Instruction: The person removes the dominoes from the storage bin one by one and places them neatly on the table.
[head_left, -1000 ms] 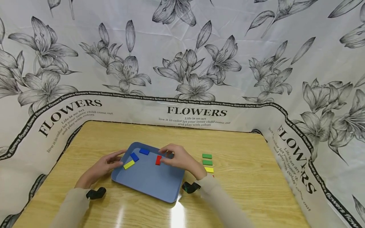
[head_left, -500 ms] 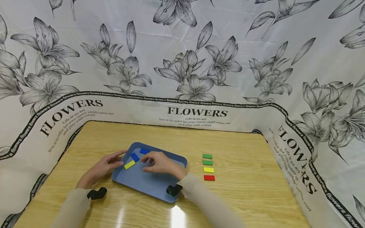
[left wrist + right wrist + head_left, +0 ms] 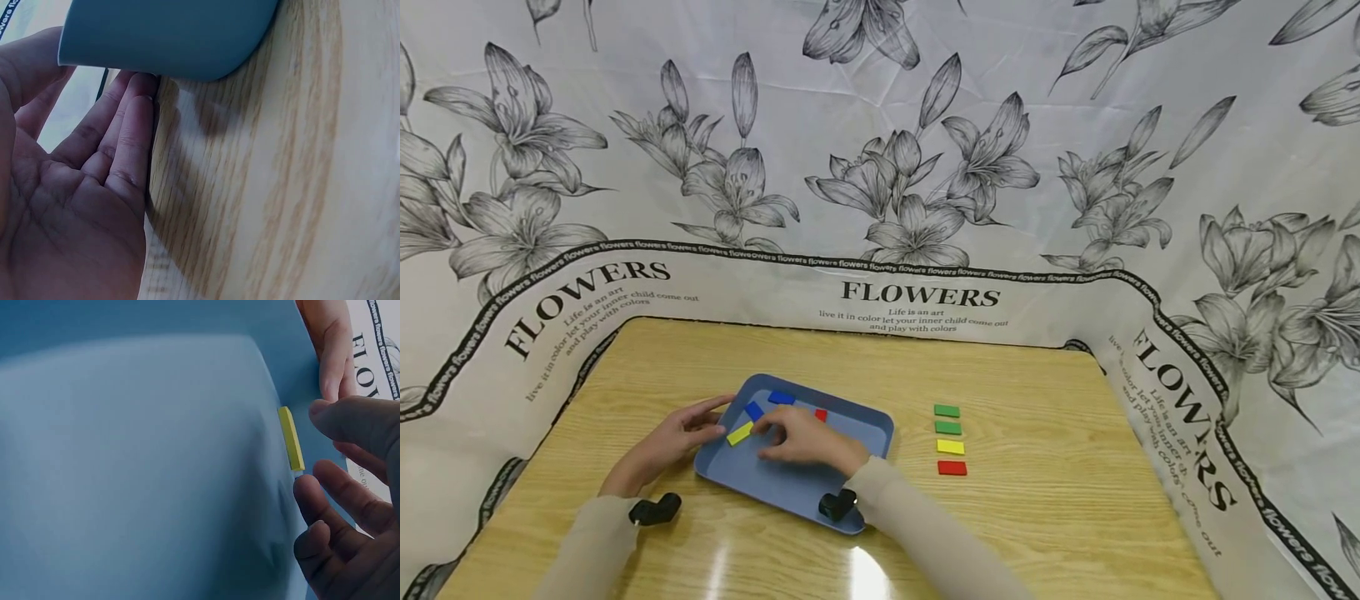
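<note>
My left hand rests against the left edge of the blue-grey tray, its fingers fairly straight along the outside. The left wrist view has those fingertips at the tray wall. Inside the tray, my right hand hovers beside a yellow block with thumb and fingers spread. In the right wrist view a gap shows between the fingers and the yellow block. Two blue blocks lie near the tray's far left corner. Partly behind my right hand sits a red block.
Right of the tray, a column of blocks lies on the wooden table: two green blocks, a yellow block and a red block. A flower-printed cloth borders the table's back and sides.
My right hand has left the red block in the tray and moved left to the yellow block. The left hand and the tray have stayed in place.
</note>
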The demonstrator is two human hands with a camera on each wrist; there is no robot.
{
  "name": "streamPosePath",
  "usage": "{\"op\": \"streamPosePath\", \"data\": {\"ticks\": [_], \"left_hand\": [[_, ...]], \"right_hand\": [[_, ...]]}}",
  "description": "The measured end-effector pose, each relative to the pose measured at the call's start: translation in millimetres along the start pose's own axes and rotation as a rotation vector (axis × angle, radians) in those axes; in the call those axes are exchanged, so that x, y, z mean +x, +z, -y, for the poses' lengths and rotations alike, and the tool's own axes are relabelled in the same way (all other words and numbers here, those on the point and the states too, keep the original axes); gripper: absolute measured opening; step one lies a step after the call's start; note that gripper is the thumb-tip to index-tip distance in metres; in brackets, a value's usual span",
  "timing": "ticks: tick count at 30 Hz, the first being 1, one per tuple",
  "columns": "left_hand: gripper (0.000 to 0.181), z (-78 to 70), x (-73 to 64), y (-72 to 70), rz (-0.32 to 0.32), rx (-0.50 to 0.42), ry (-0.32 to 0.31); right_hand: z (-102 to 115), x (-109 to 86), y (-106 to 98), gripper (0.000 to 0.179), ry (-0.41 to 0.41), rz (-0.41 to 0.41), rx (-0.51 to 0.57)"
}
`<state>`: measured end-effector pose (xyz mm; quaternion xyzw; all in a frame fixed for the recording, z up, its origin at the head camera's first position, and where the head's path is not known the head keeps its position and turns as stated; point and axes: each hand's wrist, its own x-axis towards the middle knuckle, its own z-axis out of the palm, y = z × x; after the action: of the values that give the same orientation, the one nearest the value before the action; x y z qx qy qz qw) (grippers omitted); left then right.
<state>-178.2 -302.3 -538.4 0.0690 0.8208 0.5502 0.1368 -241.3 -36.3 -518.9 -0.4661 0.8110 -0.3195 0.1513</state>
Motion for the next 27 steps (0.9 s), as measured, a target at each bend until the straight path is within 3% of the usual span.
{"op": "streamPosePath", "data": {"ticks": [15, 27], "left_hand": [[0.060, 3.0, 1.5, -0.1, -0.001, -0.002, -0.004], [0.061, 3.3, 2.2, 0.4, -0.009, 0.001, -0.014]], "right_hand": [[-7, 16.5, 15, 0.035, 0.039, -0.096, -0.040], [-8, 30.8, 18, 0.030, 0.036, -0.099, -0.097]]}}
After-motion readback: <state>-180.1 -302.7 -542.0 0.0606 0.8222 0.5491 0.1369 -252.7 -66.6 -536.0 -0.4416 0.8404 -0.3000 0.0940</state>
